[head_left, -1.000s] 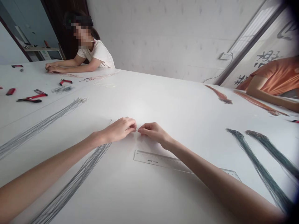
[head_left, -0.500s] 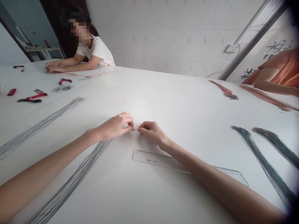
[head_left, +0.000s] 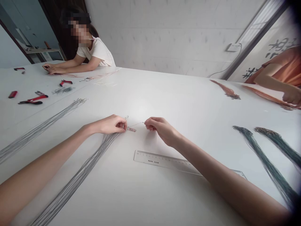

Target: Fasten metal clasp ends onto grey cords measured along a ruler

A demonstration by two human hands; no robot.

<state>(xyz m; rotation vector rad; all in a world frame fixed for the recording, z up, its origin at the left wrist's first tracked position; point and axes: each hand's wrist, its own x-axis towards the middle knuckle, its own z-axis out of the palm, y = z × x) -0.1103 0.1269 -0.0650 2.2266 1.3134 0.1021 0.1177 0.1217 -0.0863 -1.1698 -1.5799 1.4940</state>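
My left hand point(head_left: 109, 124) and my right hand point(head_left: 162, 131) sit a little apart above the white table point(head_left: 150, 94). A thin wire point(head_left: 137, 124) stretches between them, its far end pinched in my right fingertips. Its other end runs into my left fingers, with a small wire loop point(head_left: 126, 117) just past them. A tiny red-and-white tag point(head_left: 131, 129) hangs low on the wire, close to my left hand. Under my left wrist lies a long bundle of grey wires point(head_left: 80, 175). A clear plastic ruler point(head_left: 164, 161) lies below my right hand, partly under my right forearm.
Further grey wires point(head_left: 42, 131) lie at the left, beyond them red-handled pliers point(head_left: 33, 100). A co-worker in a pale top point(head_left: 98, 53) sits at the far end. An orange-sleeved co-worker's hand point(head_left: 291, 95) rests at the right, near orange-brown strands point(head_left: 228, 92). Dark wire bundles point(head_left: 265, 163) lie right.
My hands have drawn apart, the left moving left, so the wire and small tag now show between them. The orange-sleeved co-worker's hand has come into view at the right.
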